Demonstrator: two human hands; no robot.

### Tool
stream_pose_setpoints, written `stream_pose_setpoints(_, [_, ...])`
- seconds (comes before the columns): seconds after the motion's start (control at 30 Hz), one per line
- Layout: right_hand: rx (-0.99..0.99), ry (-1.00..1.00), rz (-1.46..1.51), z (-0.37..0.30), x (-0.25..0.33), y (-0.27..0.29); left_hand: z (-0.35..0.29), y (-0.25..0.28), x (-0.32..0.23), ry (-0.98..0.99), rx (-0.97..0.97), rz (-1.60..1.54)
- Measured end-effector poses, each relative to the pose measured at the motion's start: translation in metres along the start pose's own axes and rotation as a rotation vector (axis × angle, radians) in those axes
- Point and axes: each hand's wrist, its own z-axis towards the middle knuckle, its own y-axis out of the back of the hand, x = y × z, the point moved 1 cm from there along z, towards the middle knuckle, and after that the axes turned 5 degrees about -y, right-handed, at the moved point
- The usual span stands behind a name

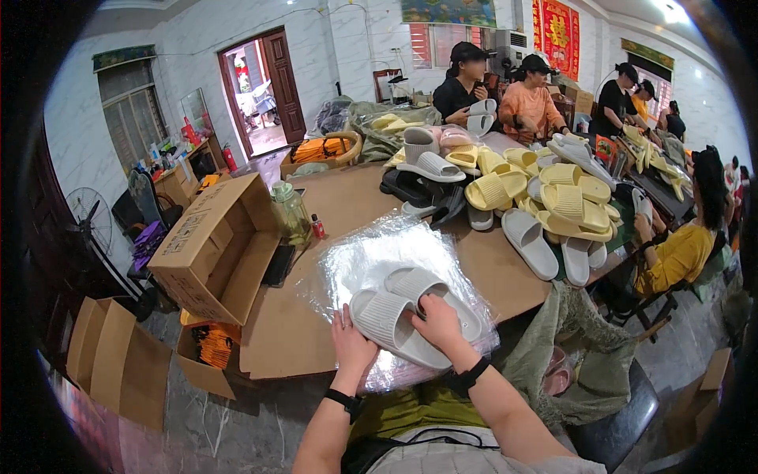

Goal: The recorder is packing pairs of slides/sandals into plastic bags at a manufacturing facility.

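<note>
In front of me a pair of light grey slide slippers lies over a stack of clear plastic bags. My left hand holds the toe end of the nearer slipper, with its fingers along the side of the strap. My right hand grips the same slipper at the opening of its ribbed strap, some fingertips hidden inside. The farther slipper lies side by side with the nearer one. Both wrists carry dark bands.
A pile of yellow, grey and black slippers covers the table's right. An open carton, a green-tinted jar and a small red bottle stand left. A green sack hangs near my right. Several people sit or stand beyond.
</note>
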Motion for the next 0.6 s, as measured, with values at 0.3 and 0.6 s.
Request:
stream_pose_setpoints(0.3, [-0.079,-0.046,0.032,-0.017,0.008,0.011,-0.003,-0.007,0.010,-0.003,0.047,0.099])
stream_pose_setpoints(0.6, [-0.373,-0.313,0.326,-0.049,-0.031,0.059,-0.003,0.003,-0.011,-0.013,0.019,0.018])
